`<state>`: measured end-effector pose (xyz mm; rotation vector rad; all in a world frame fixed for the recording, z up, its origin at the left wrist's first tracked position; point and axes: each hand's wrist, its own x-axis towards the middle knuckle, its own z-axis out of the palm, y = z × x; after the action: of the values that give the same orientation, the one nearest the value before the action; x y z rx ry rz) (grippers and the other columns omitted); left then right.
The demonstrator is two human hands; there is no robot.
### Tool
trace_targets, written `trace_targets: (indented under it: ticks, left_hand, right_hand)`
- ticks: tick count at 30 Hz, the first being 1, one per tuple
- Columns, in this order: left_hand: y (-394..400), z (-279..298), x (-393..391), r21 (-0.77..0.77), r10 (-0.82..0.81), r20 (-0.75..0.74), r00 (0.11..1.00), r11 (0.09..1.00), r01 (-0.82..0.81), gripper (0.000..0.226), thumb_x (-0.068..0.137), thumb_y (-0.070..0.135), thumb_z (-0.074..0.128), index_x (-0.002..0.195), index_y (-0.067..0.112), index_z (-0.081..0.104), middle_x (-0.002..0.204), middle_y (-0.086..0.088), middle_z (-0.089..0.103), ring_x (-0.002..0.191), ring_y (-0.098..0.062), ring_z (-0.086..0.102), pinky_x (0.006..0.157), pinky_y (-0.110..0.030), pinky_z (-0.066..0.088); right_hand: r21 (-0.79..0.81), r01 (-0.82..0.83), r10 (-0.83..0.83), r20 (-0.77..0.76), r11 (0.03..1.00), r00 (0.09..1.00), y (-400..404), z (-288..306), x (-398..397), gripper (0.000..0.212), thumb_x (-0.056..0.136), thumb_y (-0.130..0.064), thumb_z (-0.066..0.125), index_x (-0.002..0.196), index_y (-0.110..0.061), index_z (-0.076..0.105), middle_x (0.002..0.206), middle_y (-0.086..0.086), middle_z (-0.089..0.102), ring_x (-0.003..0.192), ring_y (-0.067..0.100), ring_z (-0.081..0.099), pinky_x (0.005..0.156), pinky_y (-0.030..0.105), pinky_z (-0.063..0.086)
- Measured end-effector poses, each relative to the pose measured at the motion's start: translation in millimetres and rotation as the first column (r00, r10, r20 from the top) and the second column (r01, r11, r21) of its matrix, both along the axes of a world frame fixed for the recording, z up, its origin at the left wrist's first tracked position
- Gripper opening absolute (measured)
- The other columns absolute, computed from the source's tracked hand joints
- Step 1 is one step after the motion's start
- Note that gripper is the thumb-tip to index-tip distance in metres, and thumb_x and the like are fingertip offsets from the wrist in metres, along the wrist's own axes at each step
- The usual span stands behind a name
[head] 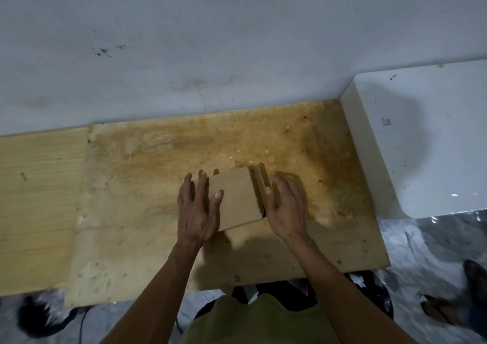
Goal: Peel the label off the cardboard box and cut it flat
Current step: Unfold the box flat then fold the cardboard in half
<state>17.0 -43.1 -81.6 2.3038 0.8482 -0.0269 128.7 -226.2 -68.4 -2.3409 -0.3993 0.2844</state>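
While the cardboard box sits mid wooden board, contents hidden, left hand grips its left side w/ spread fingers, right hand holds its raised right-end flap.

Head cam, single wide-angle view, looking fwd and steeply down.

Worn at head height above the wooden tabletop, facing the grey wall behind it; near edge of top and wearer's torso fill the frame bottom. Both forearms enter from bottom centre, w/ left hand and right hand meeting on the cardboard box mid-frame, close range. Wide lens bends wall/table line; white block at right, floor at the corners. No 2nd view to overlap.
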Motion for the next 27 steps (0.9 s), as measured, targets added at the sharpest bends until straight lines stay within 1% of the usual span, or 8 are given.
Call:
trace_targets:
  ticks: [3, 7, 12, 15, 19, 23, 25, 27]
  left_hand:
    - [0.6, 7.2, -5.0, 0.062, 0.016, 0.083, 0.996, 0.998, -0.021, 0.067, 0.099, 0.061, 0.030, 0.158, 0.032, 0.019, 0.168, -0.007, 0.003, 0.153, -0.033, 0.006, 0.120, -0.053, 0.015]
    - [-8.8, 14.0, -18.8, 0.090, 0.096, 0.183, 0.979, 0.989, -0.113, 0.061, 0.102, 0.048, 0.036, 0.153, 0.016, 0.032, 0.164, -0.012, 0.020, 0.150, -0.032, 0.020, 0.118, -0.055, 0.028]
    - [-16.8, 5.9, -29.7, 0.060, 0.080, 0.118, 0.990, 0.994, -0.088, 0.071, 0.101, 0.057, 0.026, 0.159, 0.018, 0.016, 0.166, -0.009, 0.016, 0.153, -0.023, 0.014, 0.122, -0.042, 0.018]
    - [-8.3, 1.7, -34.7, -0.017, 0.143, 0.079, 0.987, 0.990, -0.142, 0.079, 0.098, 0.066, 0.020, 0.160, 0.020, 0.007, 0.168, -0.003, 0.009, 0.154, -0.019, 0.008, 0.123, -0.043, 0.012]
    - [11.3, -1.8, -42.2, -0.195, 0.247, 0.029, 0.969, 0.952, -0.237, 0.082, 0.095, 0.069, 0.017, 0.160, 0.019, 0.009, 0.168, -0.001, 0.012, 0.154, -0.020, 0.010, 0.124, -0.050, 0.006]
    - [24.8, -1.4, -46.2, -0.364, 0.366, 0.035, 0.930, 0.871, -0.329, 0.074, 0.098, 0.064, 0.019, 0.159, 0.022, 0.019, 0.165, -0.002, 0.023, 0.152, -0.023, 0.022, 0.123, -0.046, 0.018]
    - [24.6, 0.9, -47.2, -0.381, 0.354, 0.031, 0.935, 0.868, -0.317, 0.074, 0.097, 0.067, 0.017, 0.158, 0.026, 0.020, 0.165, 0.000, 0.024, 0.152, -0.023, 0.022, 0.124, -0.047, 0.018]
    - [25.1, -1.1, -49.7, -0.383, 0.325, 0.016, 0.946, 0.876, -0.295, 0.078, 0.093, 0.073, 0.014, 0.158, 0.030, 0.019, 0.165, 0.001, 0.024, 0.152, -0.022, 0.021, 0.124, -0.053, 0.016]
  right_hand:
    - [0.051, -0.162, 0.162, 0.009, 0.985, 0.987, 16.5, -2.0, -7.3, 0.042, 0.101, -0.029, 0.041, 0.142, -0.023, 0.047, 0.152, -0.002, 0.039, 0.139, 0.016, 0.035, 0.112, 0.032, 0.031]
    - [-0.007, -0.226, 0.226, 0.024, 0.974, 0.974, 23.6, -12.4, -14.4, 0.048, 0.102, -0.030, 0.035, 0.149, -0.025, 0.035, 0.161, -0.008, 0.022, 0.148, 0.014, 0.019, 0.118, 0.030, 0.018]
    - [-0.064, -0.230, 0.226, -0.056, 0.971, 0.972, 32.0, -9.1, -21.7, 0.052, 0.104, -0.033, 0.029, 0.154, -0.026, 0.016, 0.163, -0.010, 0.008, 0.149, 0.007, 0.002, 0.120, 0.029, 0.007]
    - [-0.071, -0.206, 0.200, -0.092, 0.976, 0.975, 34.9, -4.2, -22.8, 0.055, 0.104, -0.033, 0.031, 0.155, -0.025, 0.012, 0.163, -0.009, 0.007, 0.149, 0.007, 0.004, 0.121, 0.028, 0.006]
    - [-0.050, -0.131, 0.124, -0.133, 0.990, 0.983, 31.6, -7.3, -20.5, 0.057, 0.103, -0.037, 0.033, 0.155, -0.022, 0.014, 0.163, -0.007, 0.012, 0.148, 0.009, 0.009, 0.118, 0.024, 0.004]
    - [-0.042, -0.036, 0.023, -0.277, 0.998, 0.960, 19.2, -20.3, -18.5, 0.061, 0.100, -0.051, 0.029, 0.155, -0.027, 0.014, 0.161, -0.005, 0.016, 0.147, 0.011, 0.010, 0.118, 0.028, 0.010]
    - [-0.047, -0.003, -0.014, -0.354, 0.999, 0.935, 18.4, -20.9, -21.5, 0.063, 0.099, -0.053, 0.028, 0.154, -0.026, 0.016, 0.157, 0.001, 0.016, 0.146, 0.014, 0.013, 0.117, 0.026, 0.010]
    - [-0.106, 0.004, -0.041, -0.358, 0.994, 0.933, 22.5, -17.7, -24.6, 0.062, 0.098, -0.054, 0.024, 0.154, -0.026, 0.018, 0.154, 0.005, 0.016, 0.146, 0.017, 0.015, 0.120, 0.032, 0.008]
